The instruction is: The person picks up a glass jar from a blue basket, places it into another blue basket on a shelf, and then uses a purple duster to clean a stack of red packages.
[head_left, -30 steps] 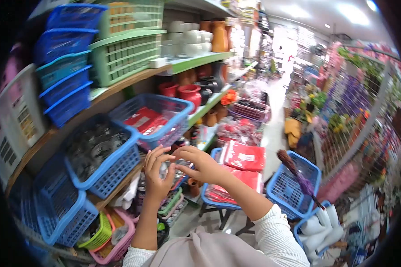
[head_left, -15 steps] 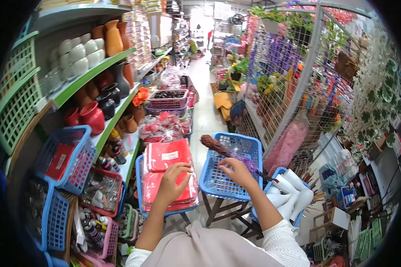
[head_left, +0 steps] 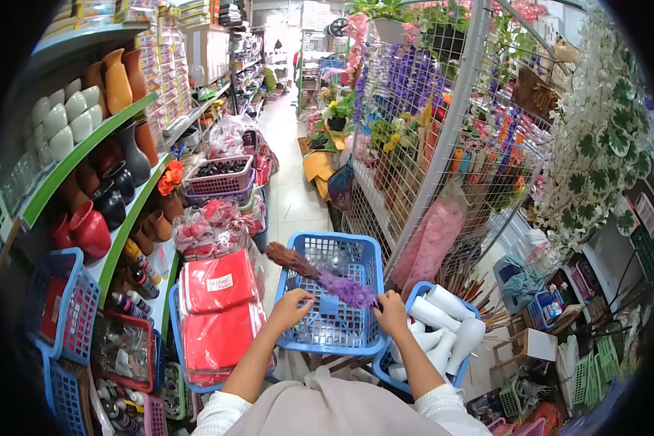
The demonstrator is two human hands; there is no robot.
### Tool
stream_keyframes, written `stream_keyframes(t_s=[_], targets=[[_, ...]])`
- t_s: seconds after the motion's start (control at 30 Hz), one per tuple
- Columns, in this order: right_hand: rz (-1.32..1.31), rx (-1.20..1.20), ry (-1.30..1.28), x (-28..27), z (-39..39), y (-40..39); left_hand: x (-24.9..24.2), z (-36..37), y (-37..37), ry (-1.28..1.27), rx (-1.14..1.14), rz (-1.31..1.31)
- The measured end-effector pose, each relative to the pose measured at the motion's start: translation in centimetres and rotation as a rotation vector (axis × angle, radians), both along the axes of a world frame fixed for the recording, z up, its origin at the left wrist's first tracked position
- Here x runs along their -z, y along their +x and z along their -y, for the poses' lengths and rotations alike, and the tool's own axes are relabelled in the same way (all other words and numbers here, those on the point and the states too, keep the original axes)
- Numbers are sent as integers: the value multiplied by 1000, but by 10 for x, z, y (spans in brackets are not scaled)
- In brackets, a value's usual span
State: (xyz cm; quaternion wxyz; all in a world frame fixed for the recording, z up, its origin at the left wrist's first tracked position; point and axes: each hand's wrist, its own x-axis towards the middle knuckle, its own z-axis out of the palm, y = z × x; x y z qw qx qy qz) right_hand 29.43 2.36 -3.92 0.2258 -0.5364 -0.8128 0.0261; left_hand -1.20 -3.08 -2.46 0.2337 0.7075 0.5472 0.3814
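My right hand (head_left: 392, 314) is closed on the dark handle end of a feather duster (head_left: 334, 282) with purple and brown tufts. The duster slants up to the left across a blue plastic basket (head_left: 374, 258), its brown end over the far left rim. Over the basket's left front side, my left hand (head_left: 289, 310) is loosely curved, with nothing seen in its fingers. Inside the basket lie clear round things (head_left: 334, 260) like glass or plastic.
Red plastic-wrapped packs (head_left: 221, 341) fill a basket at left. White bottle-shaped pieces (head_left: 439, 352) stand in a blue basket at right. Shelves with vases (head_left: 116, 80) line the left, and a wire rack (head_left: 450, 138) of artificial flowers the right. An aisle (head_left: 283, 174) runs ahead.
The view has swung right. My right hand has moved from above the duster to its handle end and closed on it. My left hand has shifted from over the red packs to the blue basket.
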Motion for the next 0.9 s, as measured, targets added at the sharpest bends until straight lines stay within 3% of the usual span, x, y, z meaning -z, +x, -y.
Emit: stream_keyframes(t_s=[0.07,0.13,0.27,0.33,0.4,0.63,0.8,0.9], targets=[[-127,20,1,2,10,3,23,-23,-1,-22,-9,-34],[-208,107,-31,-10,36,19,46,-58,0,157,-55,-174],[-413,250,-21,-9,67,62,51,-110,18,193,-73,-343],[-551,364,-133,-16,87,79,61,-145,26,203,4,-386],[-496,427,-66,-15,105,94,60,-170,38,260,-47,-471],[-468,666,-181,-9,148,113,78,-214,49,133,29,-620],[-499,633,-134,-3,141,113,54,-188,57,51,48,-613],[-513,584,-147,0,130,110,69,-187,51,129,66,-698]])
